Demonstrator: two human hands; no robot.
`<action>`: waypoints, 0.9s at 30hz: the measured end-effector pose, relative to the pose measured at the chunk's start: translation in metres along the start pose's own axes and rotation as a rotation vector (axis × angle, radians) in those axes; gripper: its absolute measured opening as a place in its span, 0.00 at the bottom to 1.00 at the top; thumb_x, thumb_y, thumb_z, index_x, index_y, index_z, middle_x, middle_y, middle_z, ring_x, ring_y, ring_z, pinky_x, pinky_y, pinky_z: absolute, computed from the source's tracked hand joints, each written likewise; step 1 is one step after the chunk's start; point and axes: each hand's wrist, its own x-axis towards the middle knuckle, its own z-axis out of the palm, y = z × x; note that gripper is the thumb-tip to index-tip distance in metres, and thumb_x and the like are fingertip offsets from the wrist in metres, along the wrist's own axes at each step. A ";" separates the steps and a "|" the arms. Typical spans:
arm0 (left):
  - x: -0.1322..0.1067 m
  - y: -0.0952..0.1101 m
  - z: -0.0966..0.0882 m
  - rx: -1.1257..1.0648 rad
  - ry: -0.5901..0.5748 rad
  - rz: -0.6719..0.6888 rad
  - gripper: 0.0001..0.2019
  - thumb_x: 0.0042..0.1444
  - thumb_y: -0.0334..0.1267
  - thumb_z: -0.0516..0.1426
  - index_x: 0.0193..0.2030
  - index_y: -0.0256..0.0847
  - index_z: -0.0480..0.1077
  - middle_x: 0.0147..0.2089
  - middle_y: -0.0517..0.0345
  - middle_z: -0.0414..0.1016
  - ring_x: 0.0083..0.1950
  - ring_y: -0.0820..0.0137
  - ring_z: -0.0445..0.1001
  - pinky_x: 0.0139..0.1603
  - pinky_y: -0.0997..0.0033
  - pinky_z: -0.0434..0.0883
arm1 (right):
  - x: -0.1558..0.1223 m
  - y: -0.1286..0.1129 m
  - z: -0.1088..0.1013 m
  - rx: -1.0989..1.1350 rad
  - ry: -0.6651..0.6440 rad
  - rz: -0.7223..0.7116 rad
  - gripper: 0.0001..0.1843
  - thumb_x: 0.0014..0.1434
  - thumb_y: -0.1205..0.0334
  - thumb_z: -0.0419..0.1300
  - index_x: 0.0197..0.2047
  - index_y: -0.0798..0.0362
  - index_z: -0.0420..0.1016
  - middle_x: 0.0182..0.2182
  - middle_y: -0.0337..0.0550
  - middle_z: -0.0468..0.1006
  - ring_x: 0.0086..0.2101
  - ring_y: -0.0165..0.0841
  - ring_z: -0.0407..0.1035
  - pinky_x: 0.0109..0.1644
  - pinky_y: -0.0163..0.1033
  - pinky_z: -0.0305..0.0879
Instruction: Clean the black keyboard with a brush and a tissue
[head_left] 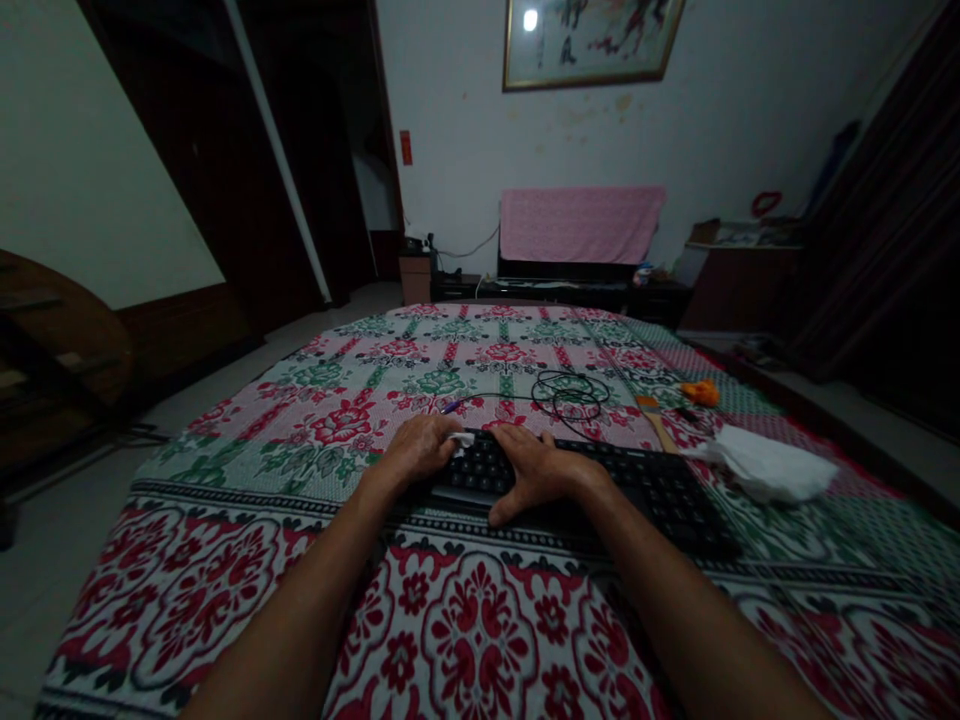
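From here I see the left hand (pixel 426 448), just left of the frame's centre, with its fingers closed on a white wipe (pixel 463 438) at the keys. The right hand (pixel 536 465), at centre, is spread wide across the keyboard (pixel 667 490), thumb towards the lower edge, holding nothing loose that I can see. The keyboard runs from centre to lower right on the patterned cloth (pixel 480 620). If the wiping hand pressed harder than the other braces, I judge the board could skid, or the cloth ruck up under it. A corner of wipe might snag between keycaps and tear. The purple plug (pixel 450 407) lies just above the left hand, so a sideways sweep could drag the coiled cable (pixel 570 398). At right, the brush (pixel 656 425) sits close enough to be knocked if the board shifts
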 end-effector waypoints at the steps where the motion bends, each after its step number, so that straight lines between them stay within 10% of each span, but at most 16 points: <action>1: 0.000 0.001 0.000 0.014 -0.015 0.004 0.16 0.52 0.35 0.50 0.44 0.46 0.74 0.43 0.56 0.77 0.45 0.66 0.72 0.45 0.70 0.66 | 0.000 0.000 0.000 -0.002 0.002 -0.004 0.71 0.33 0.34 0.64 0.69 0.55 0.31 0.67 0.56 0.36 0.64 0.52 0.30 0.63 0.64 0.25; 15: -0.002 -0.005 -0.005 -0.130 -0.067 0.072 0.12 0.52 0.36 0.48 0.31 0.40 0.74 0.26 0.60 0.72 0.29 0.72 0.67 0.31 0.75 0.60 | 0.000 -0.001 -0.001 0.000 -0.001 0.001 0.70 0.33 0.34 0.65 0.69 0.56 0.31 0.67 0.57 0.37 0.64 0.52 0.31 0.63 0.64 0.25; 21: -0.003 -0.025 -0.010 -0.393 -0.307 -0.015 0.13 0.50 0.39 0.50 0.34 0.37 0.74 0.25 0.62 0.70 0.25 0.74 0.64 0.25 0.77 0.57 | -0.001 0.000 0.000 0.009 -0.012 0.002 0.71 0.33 0.33 0.64 0.69 0.56 0.29 0.67 0.56 0.35 0.64 0.52 0.29 0.63 0.64 0.24; 27: 0.000 -0.028 -0.004 -0.416 -0.138 -0.004 0.15 0.53 0.43 0.49 0.35 0.37 0.74 0.25 0.62 0.69 0.26 0.74 0.64 0.26 0.77 0.58 | 0.001 0.001 0.001 0.008 -0.005 0.008 0.72 0.32 0.33 0.65 0.69 0.54 0.29 0.67 0.56 0.35 0.64 0.52 0.30 0.63 0.65 0.25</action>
